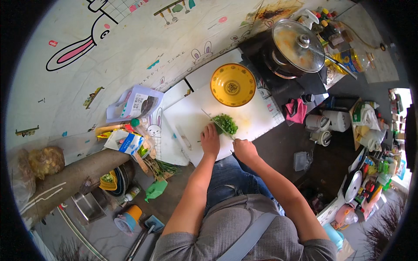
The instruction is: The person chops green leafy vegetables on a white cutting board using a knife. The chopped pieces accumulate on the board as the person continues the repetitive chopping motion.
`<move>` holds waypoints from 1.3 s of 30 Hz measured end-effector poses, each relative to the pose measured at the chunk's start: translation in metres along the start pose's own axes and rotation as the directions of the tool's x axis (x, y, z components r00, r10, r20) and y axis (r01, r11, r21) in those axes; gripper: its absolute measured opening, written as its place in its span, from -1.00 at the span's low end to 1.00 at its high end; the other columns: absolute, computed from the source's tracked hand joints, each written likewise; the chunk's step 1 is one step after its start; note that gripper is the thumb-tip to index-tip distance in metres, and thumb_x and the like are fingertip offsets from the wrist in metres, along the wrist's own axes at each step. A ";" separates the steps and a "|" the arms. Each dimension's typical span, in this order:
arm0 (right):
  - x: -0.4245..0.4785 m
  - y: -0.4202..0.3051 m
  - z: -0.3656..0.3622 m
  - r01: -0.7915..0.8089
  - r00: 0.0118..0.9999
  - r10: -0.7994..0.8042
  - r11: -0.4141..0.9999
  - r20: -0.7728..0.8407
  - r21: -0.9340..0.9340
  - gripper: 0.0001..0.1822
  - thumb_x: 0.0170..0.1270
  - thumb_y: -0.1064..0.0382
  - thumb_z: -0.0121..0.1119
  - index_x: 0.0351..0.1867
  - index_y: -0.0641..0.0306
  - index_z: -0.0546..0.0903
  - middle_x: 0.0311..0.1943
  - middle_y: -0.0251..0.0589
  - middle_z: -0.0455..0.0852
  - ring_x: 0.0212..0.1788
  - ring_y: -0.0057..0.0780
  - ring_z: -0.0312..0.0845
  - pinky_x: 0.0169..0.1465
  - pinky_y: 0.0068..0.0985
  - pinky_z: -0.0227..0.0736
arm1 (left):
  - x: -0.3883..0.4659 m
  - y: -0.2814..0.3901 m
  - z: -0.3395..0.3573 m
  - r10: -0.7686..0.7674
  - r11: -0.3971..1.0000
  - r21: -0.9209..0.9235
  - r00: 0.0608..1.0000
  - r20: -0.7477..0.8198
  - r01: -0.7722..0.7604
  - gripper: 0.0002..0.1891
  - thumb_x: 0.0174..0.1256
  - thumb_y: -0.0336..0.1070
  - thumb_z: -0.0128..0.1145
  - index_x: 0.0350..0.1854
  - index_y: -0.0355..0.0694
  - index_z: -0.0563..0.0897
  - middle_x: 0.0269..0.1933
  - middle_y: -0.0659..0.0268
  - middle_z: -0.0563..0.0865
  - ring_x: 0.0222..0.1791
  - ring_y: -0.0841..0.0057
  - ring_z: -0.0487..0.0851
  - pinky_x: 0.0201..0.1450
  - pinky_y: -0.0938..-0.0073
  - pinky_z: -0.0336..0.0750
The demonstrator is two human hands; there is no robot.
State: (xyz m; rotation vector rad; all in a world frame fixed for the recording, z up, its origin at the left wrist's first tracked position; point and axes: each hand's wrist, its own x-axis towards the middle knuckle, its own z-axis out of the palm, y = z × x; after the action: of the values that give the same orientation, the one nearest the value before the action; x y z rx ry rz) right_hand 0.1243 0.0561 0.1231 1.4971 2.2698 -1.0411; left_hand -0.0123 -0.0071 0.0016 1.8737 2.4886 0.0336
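Chopped green herbs [228, 122] lie in a small heap on the white counter surface [192, 114]. My right hand [245, 150] is closed around the handle of a kitchen knife, whose thin blade [224, 130] slants across the heap towards the upper left. At the left edge of the herbs rests my left hand [210, 140], fingers bent and close to the blade; whether it holds any stems under the fingertips cannot be told. Just beyond the heap stands a yellow patterned bowl [233, 85] with nothing in it.
A lidded pan [298, 45] with food inside sits on the stove at the upper right, its handle jutting right. Near it are an oil bottle [354, 61] and a pink cloth [296, 111]. Packets [124, 141] and green stalks [161, 168] lie at the left.
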 end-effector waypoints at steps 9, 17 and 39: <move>0.001 0.003 0.017 -0.022 0.998 0.024 0.999 0.057 -0.035 -0.79 0.18 0.29 -0.09 -0.39 0.37 0.55 -0.44 0.17 0.65 -0.36 0.08 0.63 -0.26 -0.16 0.54 | 0.000 0.003 -0.013 -0.064 0.976 -0.198 0.991 0.119 0.087 -0.37 0.18 -0.16 0.06 0.28 -0.34 0.26 0.25 0.13 0.34 0.27 0.25 0.26 0.28 0.19 0.15; 0.003 -0.004 0.013 -0.041 0.993 0.047 0.997 0.104 -0.058 -0.82 0.10 0.34 -0.05 -0.40 0.38 0.57 -0.42 0.14 0.67 -0.34 0.01 0.65 -0.24 -0.21 0.56 | -0.004 -0.002 -0.009 -0.035 0.992 -0.117 0.993 0.117 0.048 -0.40 0.17 -0.14 0.07 0.21 -0.41 0.33 0.25 0.04 0.33 0.27 0.14 0.24 0.30 0.13 0.12; 0.040 0.003 0.041 -0.008 0.998 0.012 0.997 0.054 -0.076 -0.71 0.29 0.13 -0.07 -0.34 0.33 0.54 -0.45 0.15 0.65 -0.36 0.07 0.62 -0.25 -0.15 0.53 | -0.004 -0.004 -0.010 -0.023 0.994 -0.101 0.998 0.067 0.029 -0.33 0.06 -0.16 0.16 0.24 -0.35 0.31 0.19 0.16 0.36 0.21 0.24 0.28 0.27 0.26 0.17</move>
State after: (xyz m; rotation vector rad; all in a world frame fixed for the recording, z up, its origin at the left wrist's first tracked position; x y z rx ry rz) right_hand 0.1014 0.0576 0.0705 1.4320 2.2360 -0.9695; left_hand -0.0152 -0.0123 0.0113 1.7738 2.4191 0.0956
